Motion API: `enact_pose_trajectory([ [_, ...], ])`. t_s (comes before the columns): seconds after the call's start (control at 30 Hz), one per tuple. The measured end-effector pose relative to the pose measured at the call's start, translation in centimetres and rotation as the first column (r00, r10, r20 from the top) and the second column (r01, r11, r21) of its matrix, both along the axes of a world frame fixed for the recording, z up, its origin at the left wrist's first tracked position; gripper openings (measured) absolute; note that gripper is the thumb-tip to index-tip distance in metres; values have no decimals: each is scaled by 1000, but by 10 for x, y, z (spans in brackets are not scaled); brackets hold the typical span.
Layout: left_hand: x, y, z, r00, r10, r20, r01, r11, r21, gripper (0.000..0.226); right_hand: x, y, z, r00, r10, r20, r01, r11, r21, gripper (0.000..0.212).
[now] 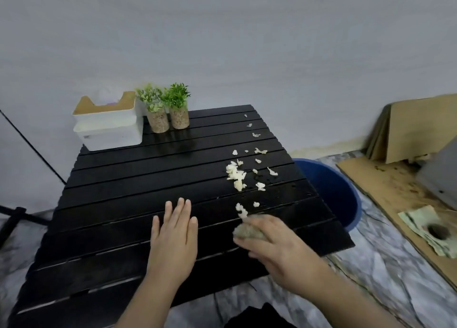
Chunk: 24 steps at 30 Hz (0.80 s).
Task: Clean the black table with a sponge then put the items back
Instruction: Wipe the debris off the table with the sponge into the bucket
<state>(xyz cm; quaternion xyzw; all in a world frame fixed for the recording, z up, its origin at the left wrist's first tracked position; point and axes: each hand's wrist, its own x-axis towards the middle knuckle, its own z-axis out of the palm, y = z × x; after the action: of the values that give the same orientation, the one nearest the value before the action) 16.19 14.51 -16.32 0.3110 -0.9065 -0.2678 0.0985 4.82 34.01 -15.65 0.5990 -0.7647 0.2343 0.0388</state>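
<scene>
Two hands of mine are over the black slatted table (118, 204), which fills the middle of the frame from lower left to centre right. In the upper left of the table stands a white tissue box (108, 127) with a light wooden lid, at the far left corner. Just right of it, touching or nearly so, two small artificial plants (164, 107) stand upright side by side in speckled cylindrical pots against the pale wall.

Lower centre, my left hand (173, 238) lies palm down on the slats, fingers (181, 211) straight and close together, holding nothing.

To the right of it, pale crumbs (237, 175) are strewn in a loose line from the far right edge of the table toward me, thickest near the middle right. The nearest bits lie just beyond my right hand (277, 248), which is blurred and curled around a grey-green sponge (247, 231) pressed onto the table near its right edge; my fingertips wrap over it.

Beside the table's right edge a blue bucket (333, 191) sits on the marbled floor. Further right, flattened cardboard (418, 129) leans on the wall, and a crumpled stack of paper (430, 228) lies at centre right.
</scene>
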Motion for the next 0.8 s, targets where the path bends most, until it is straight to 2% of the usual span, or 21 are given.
enact_pose_trajectory([
  [0.1, -2, 6, -3, 999, 48, 25, -48, 999, 16, 52, 18, 20, -30, 985, 133, -111, -129, 991, 49, 29],
  [0.27, -11, 19, -15, 992, 8, 126, 4, 995, -95, 53, -14, 5, -39, 986, 158, -47, -156, 987, 44, 30],
  [0.4, -14, 16, -22, 990, 14, 140, 6, 990, -143, 53, -78, -42, -35, 997, 31, -67, -27, 998, 51, 32],
  [0.53, -15, 15, -26, 992, 14, 128, 6, 987, -159, 53, -114, -63, -19, 980, -178, 89, 180, 983, -17, 28],
  [0.6, -14, 13, -28, 991, 15, 130, 7, 986, -165, 54, -114, -55, -6, 971, -192, 143, 203, 977, -68, 30],
  [0.7, -15, 13, -29, 991, 11, 134, 13, 984, -177, 60, -78, -26, 0, 995, -31, 95, 37, 997, -60, 32],
  [0.8, -15, 12, -29, 991, 9, 137, 12, 988, -152, 54, -22, 2, -20, 994, 104, 39, -106, 993, 59, 33],
])
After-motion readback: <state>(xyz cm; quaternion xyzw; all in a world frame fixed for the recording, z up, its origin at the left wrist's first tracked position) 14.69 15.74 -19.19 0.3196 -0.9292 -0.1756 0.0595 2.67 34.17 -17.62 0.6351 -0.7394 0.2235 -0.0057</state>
